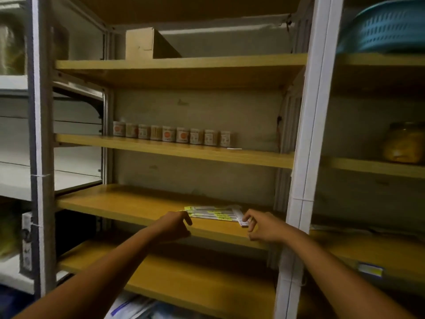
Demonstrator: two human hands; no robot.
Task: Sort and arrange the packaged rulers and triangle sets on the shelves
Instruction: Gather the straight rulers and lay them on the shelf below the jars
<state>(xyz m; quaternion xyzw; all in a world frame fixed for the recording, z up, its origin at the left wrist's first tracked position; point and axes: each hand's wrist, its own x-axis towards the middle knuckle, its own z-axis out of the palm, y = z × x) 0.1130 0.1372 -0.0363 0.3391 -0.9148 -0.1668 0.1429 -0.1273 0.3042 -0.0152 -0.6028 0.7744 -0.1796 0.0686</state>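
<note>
Your right hand [262,227] pinches the right end of the stack of packaged rulers [213,214], fingers curled onto the pack edge near the white end tabs. Your left hand [176,224] sits at the stack's left end, fingers curled downward with tips at or just touching the packs; can't tell whether it actually grips anything. Stack lies flat on the third wooden shelf [128,203] from the top, toward the right side and near the front edge, long axis running left-right, yellow label strips showing. Packs are slightly fanned, not squared. Shelf above carries a row of small labelled jars [171,134] along the back wall, left to centre, with a small white slip [234,148] lying just right of the row. Top shelf holds a cardboard box [147,43] at the back. Lower shelf [184,282] sits under your forearms; some white and blue packaging [128,306] shows below it, blurred. Right bay, past the white upright [308,139]: blue perforated basket [388,28] up top, yellowish jar [402,143] one level down.
</note>
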